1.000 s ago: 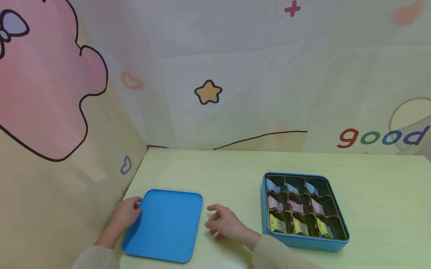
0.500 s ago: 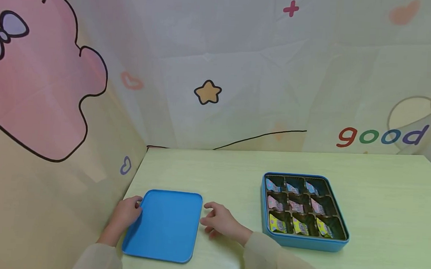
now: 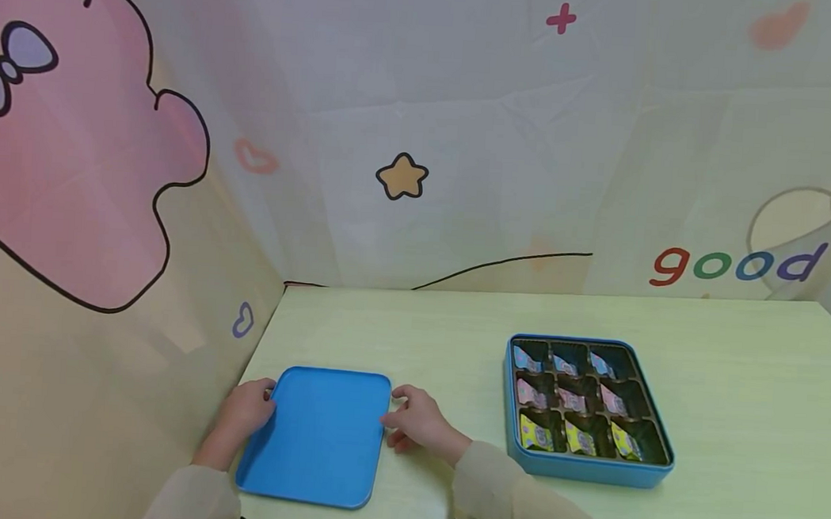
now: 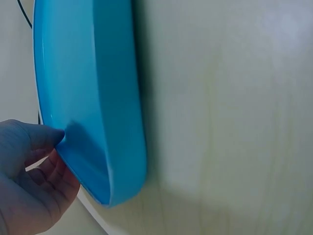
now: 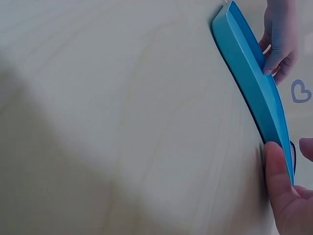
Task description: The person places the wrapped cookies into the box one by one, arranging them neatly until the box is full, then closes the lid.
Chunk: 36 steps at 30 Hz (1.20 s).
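Note:
A shallow blue lid (image 3: 315,436) with rounded corners lies hollow side up on the left of the table. My left hand (image 3: 245,408) pinches its left rim; in the left wrist view, the thumb is over the inside and the other fingers are under the edge. At the lid's right edge is my right hand (image 3: 420,422). In the right wrist view one finger (image 5: 276,161) rests against the lid's outer wall, while another digit stands apart from the rim.
To the right stands a blue box (image 3: 588,467) of matching colour, its dark divided insert holding several wrapped sweets in blue, pink and yellow rows. A printed cloth wall (image 3: 463,175) borders the pale table (image 3: 756,407) at the back and left.
My right hand has moved left, from a gap beside the lid to its right edge. The left hand, lid and box have stayed in place.

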Available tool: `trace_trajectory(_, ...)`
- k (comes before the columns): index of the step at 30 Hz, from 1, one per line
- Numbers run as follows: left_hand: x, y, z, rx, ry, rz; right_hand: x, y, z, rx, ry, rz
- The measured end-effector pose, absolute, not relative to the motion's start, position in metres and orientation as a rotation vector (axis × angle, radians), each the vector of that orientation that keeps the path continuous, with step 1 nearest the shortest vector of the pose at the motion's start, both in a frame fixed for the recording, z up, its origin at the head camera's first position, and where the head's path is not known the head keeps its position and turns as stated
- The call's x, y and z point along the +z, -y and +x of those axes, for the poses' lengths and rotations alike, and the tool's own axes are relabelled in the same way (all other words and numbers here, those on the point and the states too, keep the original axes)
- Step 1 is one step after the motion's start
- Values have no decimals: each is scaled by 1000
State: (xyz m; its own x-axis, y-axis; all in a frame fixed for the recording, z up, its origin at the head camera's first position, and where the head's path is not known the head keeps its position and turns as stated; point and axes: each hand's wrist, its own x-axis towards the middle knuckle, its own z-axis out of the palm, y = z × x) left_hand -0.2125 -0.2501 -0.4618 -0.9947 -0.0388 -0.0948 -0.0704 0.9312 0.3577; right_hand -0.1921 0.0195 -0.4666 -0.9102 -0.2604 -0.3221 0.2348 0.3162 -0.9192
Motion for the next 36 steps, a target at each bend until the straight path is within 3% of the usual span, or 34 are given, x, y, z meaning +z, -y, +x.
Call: trace_trajectory(36, -458, 249, -210, 516, -3068, 59, -470, 0, -192, -1448, -2464, 13)
